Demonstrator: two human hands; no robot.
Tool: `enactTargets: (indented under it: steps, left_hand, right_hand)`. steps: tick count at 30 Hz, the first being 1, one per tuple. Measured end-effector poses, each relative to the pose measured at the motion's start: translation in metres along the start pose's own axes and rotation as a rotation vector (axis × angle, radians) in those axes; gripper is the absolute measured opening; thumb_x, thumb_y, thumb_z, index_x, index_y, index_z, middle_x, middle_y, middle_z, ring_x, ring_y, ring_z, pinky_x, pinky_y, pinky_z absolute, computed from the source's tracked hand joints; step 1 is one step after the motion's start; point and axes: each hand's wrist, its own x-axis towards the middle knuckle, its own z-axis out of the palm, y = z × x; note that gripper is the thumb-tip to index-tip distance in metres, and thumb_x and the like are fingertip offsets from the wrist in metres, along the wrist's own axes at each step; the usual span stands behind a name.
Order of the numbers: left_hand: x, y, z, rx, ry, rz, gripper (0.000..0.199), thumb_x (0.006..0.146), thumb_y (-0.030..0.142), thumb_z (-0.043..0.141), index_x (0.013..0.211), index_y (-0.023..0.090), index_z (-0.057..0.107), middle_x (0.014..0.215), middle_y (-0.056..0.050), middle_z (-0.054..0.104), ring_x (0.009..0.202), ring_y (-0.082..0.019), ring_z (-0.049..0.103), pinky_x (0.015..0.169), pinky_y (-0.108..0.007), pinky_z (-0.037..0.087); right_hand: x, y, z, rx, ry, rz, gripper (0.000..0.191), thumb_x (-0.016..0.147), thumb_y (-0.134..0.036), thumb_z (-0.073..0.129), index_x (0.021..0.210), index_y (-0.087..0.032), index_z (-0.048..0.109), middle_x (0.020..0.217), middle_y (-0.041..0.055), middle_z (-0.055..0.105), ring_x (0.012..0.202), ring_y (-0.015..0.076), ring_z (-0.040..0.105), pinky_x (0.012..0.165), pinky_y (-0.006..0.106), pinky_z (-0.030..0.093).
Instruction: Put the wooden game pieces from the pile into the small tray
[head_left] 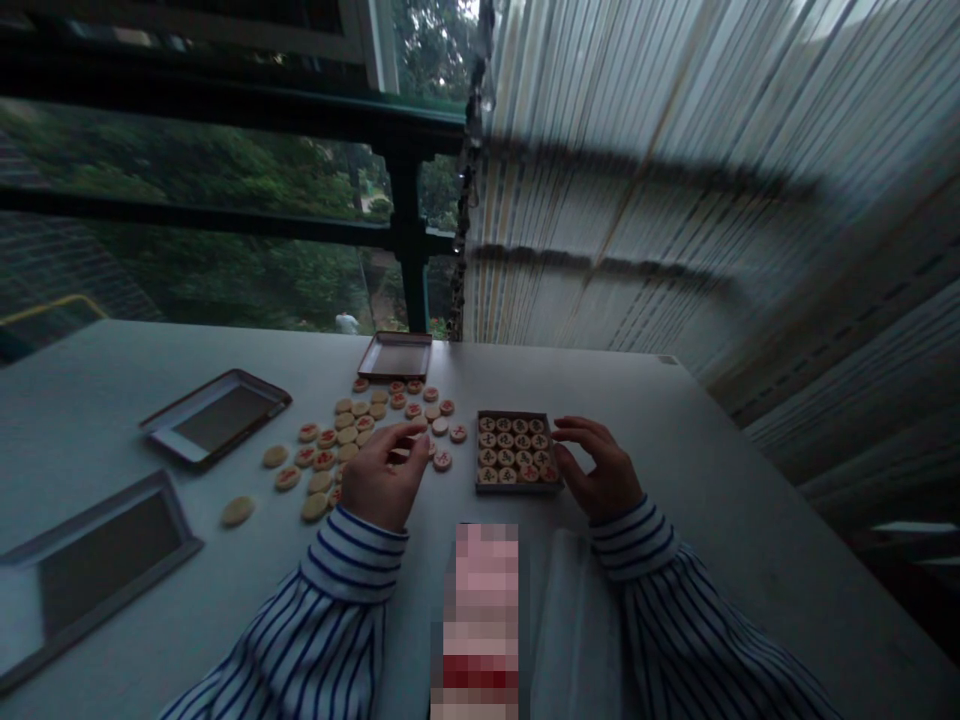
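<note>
A square box (pixel 519 489) sits in front of me, holding rows of round wooden pieces with black characters and, in its lowest row, red ones at the right. My right hand (pixel 600 468) is at the box's right edge, its thumb and fingers apart and nothing between them. Left of the box, my left hand (pixel 386 472) hovers over loose pieces, thumb and fingertips drawn together; what they hold is too small to tell. A red-marked piece (pixel 442 460) lies just right of it. Many loose pieces (pixel 346 435), some plain side up, spread behind and left of this hand.
A shallow tray (pixel 367 357) stands at the table's far edge. Another tray (pixel 202 455) and a larger one (pixel 184 530) lie at the left. Near me are a blurred-out object (pixel 484 610) and a translucent sheet or bag (pixel 577 620). A string curtain (pixel 600 200) hangs behind.
</note>
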Motion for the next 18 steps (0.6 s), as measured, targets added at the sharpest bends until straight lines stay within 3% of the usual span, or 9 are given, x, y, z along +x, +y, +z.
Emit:
enactTargets:
  steps: [2, 5, 9, 13, 18]
  left_hand:
    - [0.003, -0.004, -0.002, 0.054, 0.02, 0.036, 0.027, 0.07, 0.036, 0.051, 0.085, 0.016, 0.062, 0.077, -0.004, 0.064, 0.059, -0.014, 0.06, 0.054, -0.026, 0.049]
    - [0.006, -0.014, -0.002, 0.169, 0.022, 0.195, 0.024, 0.072, 0.033, 0.051, 0.086, 0.017, 0.061, 0.084, -0.005, 0.064, 0.075, -0.018, 0.06, 0.068, -0.031, 0.049]
    - [0.007, -0.03, 0.005, 0.349, -0.084, 0.407, 0.023, 0.071, 0.031, 0.053, 0.087, 0.017, 0.062, 0.094, -0.009, 0.062, 0.089, -0.023, 0.055, 0.081, -0.038, 0.044]
    - [0.006, -0.042, 0.012, 0.475, -0.157, 0.496, 0.024, 0.07, 0.033, 0.055, 0.088, 0.02, 0.062, 0.106, -0.01, 0.057, 0.097, -0.026, 0.051, 0.082, -0.043, 0.043]
    - [0.003, -0.04, 0.017, 0.56, -0.223, 0.529, 0.026, 0.068, 0.031, 0.056, 0.092, 0.021, 0.062, 0.115, -0.012, 0.052, 0.105, -0.029, 0.045, 0.085, -0.046, 0.039]
  right_hand:
    - [0.0, -0.001, 0.0, 0.007, -0.006, -0.021, 0.013, 0.073, -0.019, 0.052, 0.082, -0.017, 0.06, 0.092, 0.0094, 0.061, 0.091, 0.0196, 0.055, 0.081, 0.038, 0.045]
    - [0.0, -0.006, 0.0, 0.018, -0.03, -0.045, 0.013, 0.073, -0.019, 0.052, 0.083, -0.018, 0.06, 0.093, 0.0087, 0.061, 0.092, 0.0191, 0.054, 0.082, 0.037, 0.045]
    - [0.0, -0.018, 0.002, 0.005, -0.086, -0.078, 0.015, 0.073, -0.019, 0.051, 0.085, -0.019, 0.06, 0.095, 0.0086, 0.06, 0.095, 0.0201, 0.053, 0.083, 0.039, 0.044]
    - [-0.003, -0.028, 0.006, -0.045, -0.138, -0.133, 0.015, 0.073, -0.022, 0.051, 0.086, -0.02, 0.06, 0.1, 0.0089, 0.06, 0.099, 0.0221, 0.051, 0.083, 0.041, 0.043]
    - [-0.007, -0.03, 0.009, -0.111, -0.202, -0.181, 0.019, 0.073, -0.022, 0.052, 0.09, -0.021, 0.06, 0.105, 0.0086, 0.058, 0.103, 0.0235, 0.048, 0.085, 0.043, 0.041]
